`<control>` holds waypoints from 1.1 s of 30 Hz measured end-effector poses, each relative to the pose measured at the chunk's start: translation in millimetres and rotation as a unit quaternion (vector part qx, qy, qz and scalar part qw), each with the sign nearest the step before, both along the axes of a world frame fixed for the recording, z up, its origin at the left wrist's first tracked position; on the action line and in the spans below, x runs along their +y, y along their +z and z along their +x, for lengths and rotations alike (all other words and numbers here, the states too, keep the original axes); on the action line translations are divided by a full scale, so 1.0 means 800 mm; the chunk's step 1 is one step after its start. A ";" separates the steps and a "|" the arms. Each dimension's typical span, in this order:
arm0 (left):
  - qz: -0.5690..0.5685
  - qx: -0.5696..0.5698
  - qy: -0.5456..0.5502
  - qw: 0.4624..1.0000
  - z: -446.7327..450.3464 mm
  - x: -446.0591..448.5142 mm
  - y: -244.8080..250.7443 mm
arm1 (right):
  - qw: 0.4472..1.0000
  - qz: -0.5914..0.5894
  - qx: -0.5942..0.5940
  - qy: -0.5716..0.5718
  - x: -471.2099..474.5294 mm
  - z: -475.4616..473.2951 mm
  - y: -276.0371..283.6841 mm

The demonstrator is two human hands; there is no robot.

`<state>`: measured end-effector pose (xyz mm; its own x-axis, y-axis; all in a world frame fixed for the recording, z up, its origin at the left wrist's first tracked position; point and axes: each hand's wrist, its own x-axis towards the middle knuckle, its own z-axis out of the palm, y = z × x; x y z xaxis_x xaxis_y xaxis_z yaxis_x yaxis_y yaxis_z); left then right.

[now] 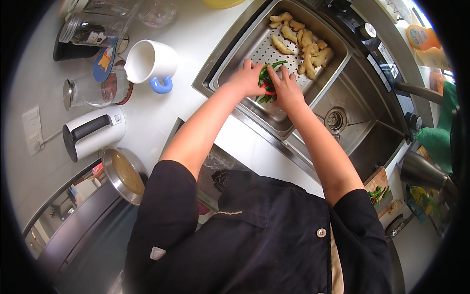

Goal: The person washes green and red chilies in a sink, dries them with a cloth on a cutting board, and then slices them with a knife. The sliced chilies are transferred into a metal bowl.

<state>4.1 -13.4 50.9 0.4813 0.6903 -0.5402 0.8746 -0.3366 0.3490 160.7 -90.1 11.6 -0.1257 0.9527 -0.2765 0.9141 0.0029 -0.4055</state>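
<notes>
Both my hands reach into a perforated stainless steel tray (253, 44) set over the left part of the sink. Between them lies a small heap of green and red chili peppers (267, 88). My left hand (249, 79) touches the heap from the left, its fingers bent. From the right, my right hand (286, 86) rests its fingers on the peppers. Whether either hand grips any pepper cannot be told. Several pieces of ginger root (308, 47) lie in the upper right of the tray, apart from the peppers.
A white pitcher with blue handle (158, 60), glass jars (86, 31) and an electric kettle (95, 132) stand left. Below them is a steel bowl (125, 174). The sink drain (335, 119) and faucet (418, 92) are right; more chilies (377, 194) lie on a cutting board (378, 179).
</notes>
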 end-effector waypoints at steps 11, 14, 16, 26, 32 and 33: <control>0.052 0.002 0.053 0.997 0.022 -0.044 -0.028 | 0.993 -0.034 0.090 -0.069 0.011 -0.012 0.008; 0.028 -0.075 0.143 0.986 0.024 -0.040 -0.051 | 0.997 -0.027 0.058 -0.052 0.008 -0.012 -0.010; 0.019 -0.126 0.191 0.973 0.024 -0.041 -0.052 | 0.997 0.025 0.055 -0.046 -0.001 -0.019 -0.010; -0.106 -0.181 0.270 0.940 0.033 -0.044 -0.042 | 0.950 -0.014 0.275 -0.149 -0.007 -0.031 -0.011; -0.025 -0.174 0.230 0.957 0.025 -0.063 -0.079 | 0.950 0.078 0.293 -0.069 -0.026 -0.030 0.041; -0.002 -0.175 0.226 0.958 0.021 -0.069 -0.075 | 0.946 0.087 0.302 -0.076 -0.029 -0.031 0.056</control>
